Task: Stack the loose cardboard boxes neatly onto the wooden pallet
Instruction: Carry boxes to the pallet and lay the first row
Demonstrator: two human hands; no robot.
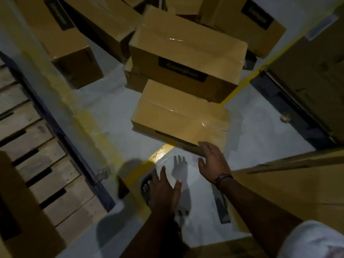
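Nearest cardboard box (178,116): smooth tan, glossy tape strip on top, flat on pale floor (260,127), across yellow painted line (162,151). right hand (214,161) spread flat at box's near edge, gripping nothing; contact unclear. left hand (165,190) spread wide above bare floor. wooden pallet (33,133), rough gapped slats, at left, well apart from box. Stacked boxes (188,53) crowd behind.

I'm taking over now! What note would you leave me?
Left hand: open, holding nothing, over the grey floor.
Right hand: open, at the near edge of the closest taped brown cardboard box on the floor.
More loose boxes lie behind it.
Wooden slatted pallet to the left: one cardboard box seems to sit on its near end.
Left: lift the closest box, then the rest, onto the pallet.
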